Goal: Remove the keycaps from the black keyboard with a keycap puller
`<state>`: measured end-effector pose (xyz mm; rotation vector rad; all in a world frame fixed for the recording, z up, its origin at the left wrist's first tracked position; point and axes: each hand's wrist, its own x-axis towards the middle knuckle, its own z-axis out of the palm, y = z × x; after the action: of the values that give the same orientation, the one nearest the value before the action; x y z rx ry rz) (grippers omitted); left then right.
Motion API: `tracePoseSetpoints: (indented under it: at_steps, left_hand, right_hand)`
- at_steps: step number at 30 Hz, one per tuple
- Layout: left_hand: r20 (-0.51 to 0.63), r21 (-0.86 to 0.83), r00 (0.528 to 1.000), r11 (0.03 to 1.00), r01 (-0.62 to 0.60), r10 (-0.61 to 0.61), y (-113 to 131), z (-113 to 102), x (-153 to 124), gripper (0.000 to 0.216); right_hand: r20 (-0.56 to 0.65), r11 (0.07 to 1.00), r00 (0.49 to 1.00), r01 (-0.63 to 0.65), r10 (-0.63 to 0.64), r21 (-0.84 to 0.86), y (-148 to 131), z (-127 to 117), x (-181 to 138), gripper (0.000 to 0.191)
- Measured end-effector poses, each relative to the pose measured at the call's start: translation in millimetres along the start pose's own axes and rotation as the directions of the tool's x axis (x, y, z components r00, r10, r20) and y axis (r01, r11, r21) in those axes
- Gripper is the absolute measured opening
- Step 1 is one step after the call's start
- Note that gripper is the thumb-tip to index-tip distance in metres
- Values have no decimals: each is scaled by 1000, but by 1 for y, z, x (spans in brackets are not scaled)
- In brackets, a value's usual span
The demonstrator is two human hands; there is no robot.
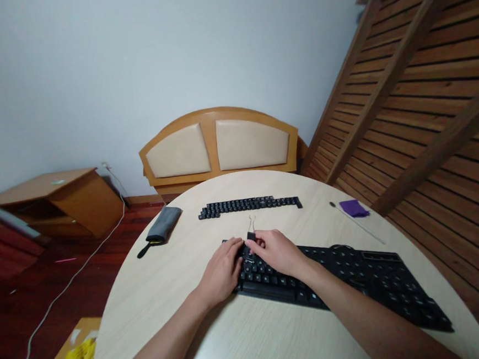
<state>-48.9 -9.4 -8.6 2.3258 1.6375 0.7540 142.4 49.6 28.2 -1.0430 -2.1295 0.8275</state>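
A black keyboard [355, 281] lies on the round pale wooden table [157, 296], slanting from the middle down to the right. My left hand [222, 272] rests on its left end with the fingers curled over the keys. My right hand [276, 251] pinches a small black binder clip [251, 235] at the keyboard's top left edge; the clip's wire handles stick up towards the far side. Behind the hands, rows of loose black keycaps [250, 205] are laid out on the table.
A grey pouch [163, 225] with a black strap lies left of the keycaps. A purple cloth [353, 208] and a thin stick [356, 221] lie at the right. A wooden headboard [219, 145] stands behind the table, slatted wood [425, 109] at the right, a low cabinet [59, 202] at the left.
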Motion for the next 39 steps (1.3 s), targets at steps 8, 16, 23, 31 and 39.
tracePoseSetpoints:
  at_steps: [8,16,23,31,39]
  left_hand:
    - [-7,15,1000,1000,-15,15,-11,-7,-1,42]
    - [-22,8,999,999,-32,32,-15,-7,-1,39]
    - [-49,-1,998,1000,-25,24,-15,-7,0,37]
    - [-56,-9,998,1000,-24,23,-12,-9,-1,35]
    - [-54,-4,998,1000,-16,16,-15,-6,-1,33]
  right_hand:
    - [69,985,998,-20,8,174,8,12,-3,28]
    - [214,985,975,19,-56,170,-6,2,-5,29]
    - [136,949,991,-47,5,311,8,13,-5,32]
    - [101,960,994,17,-47,278,12,15,-7,29]
    - [87,987,991,93,-104,127,10,12,-8,28]
